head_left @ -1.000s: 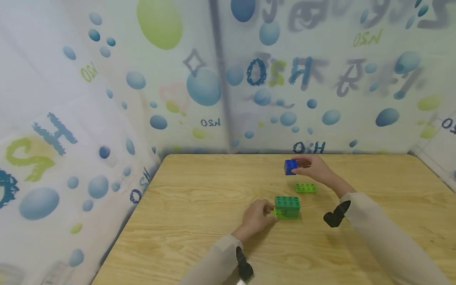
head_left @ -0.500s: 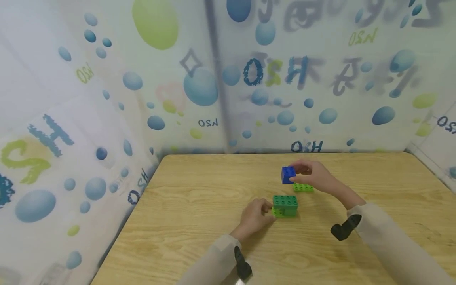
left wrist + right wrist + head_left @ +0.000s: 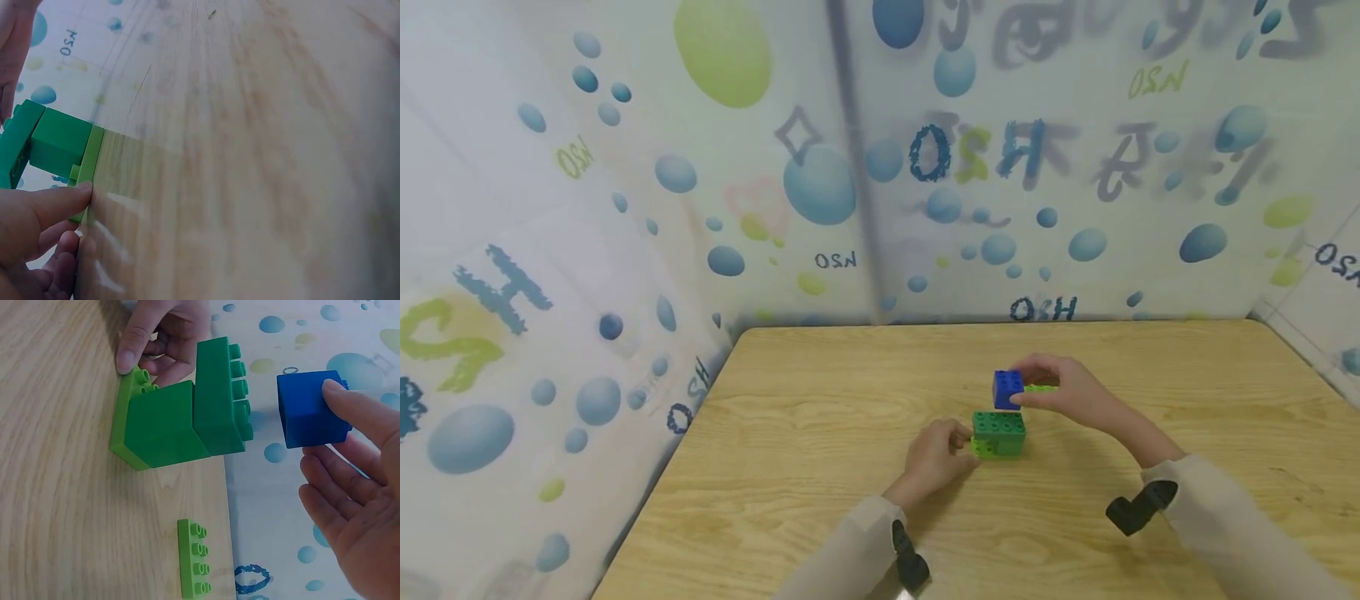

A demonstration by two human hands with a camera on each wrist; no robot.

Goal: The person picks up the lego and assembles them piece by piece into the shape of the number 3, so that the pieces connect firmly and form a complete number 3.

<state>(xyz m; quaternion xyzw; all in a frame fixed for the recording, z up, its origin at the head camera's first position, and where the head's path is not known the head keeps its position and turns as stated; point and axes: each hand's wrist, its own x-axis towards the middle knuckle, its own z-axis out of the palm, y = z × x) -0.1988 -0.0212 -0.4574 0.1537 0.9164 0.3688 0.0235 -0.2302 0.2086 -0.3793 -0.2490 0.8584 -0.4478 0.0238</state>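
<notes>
A blue toy building block (image 3: 1008,389) is pinched between the thumb and fingers of my right hand (image 3: 1067,392). It hangs just above and behind a small green stack, apart from it in the right wrist view. That stack has a flat lime-green base plate (image 3: 122,419), a green block (image 3: 161,425) on it and a wider dark green block (image 3: 215,394) on top. My left hand (image 3: 936,457) grips the base plate's left end, thumb in front, as the left wrist view shows. Beyond the stack lies a second lime-green plate (image 3: 186,559), partly hidden by my right hand in the head view.
The wooden table (image 3: 790,417) runs back to a wall (image 3: 760,208) covered with printed bubbles and lettering. Another wall stands along the table's left side. Dark straps with cameras sit on both wrists.
My right hand has brought the blue block nearer and down toward the green stack, passing in front of the loose lime-green plate. The left hand keeps its place at the base plate.
</notes>
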